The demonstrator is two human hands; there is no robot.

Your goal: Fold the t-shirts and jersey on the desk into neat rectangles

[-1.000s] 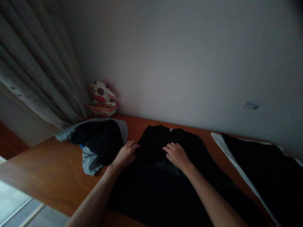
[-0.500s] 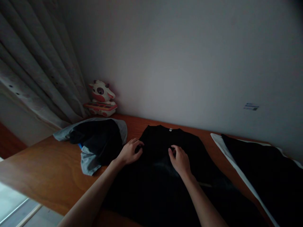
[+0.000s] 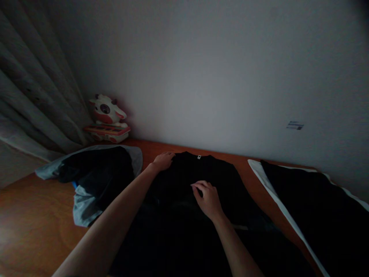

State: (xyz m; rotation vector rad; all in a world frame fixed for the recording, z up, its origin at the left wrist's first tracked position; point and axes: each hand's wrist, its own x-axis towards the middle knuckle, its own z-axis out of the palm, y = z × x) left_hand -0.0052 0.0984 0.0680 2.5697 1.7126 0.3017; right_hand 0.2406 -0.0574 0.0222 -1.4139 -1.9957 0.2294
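Left hand (image 3: 165, 160) at the black shirt's (image 3: 220, 169) shoulder, grip can't tell. Right hand (image 3: 206, 196) over its chest, thumb and fingertips curled close; can't tell if cloth's pinched. Shirt's flat on worktop (image 3: 37, 215), collar wallward. I'd pinch lightly, smooth outward, no tugging. Count: 1 spread shirt, 2 clothes heaps (image 3: 115, 165) flanking it, 1 toy cow (image 3: 105, 111).
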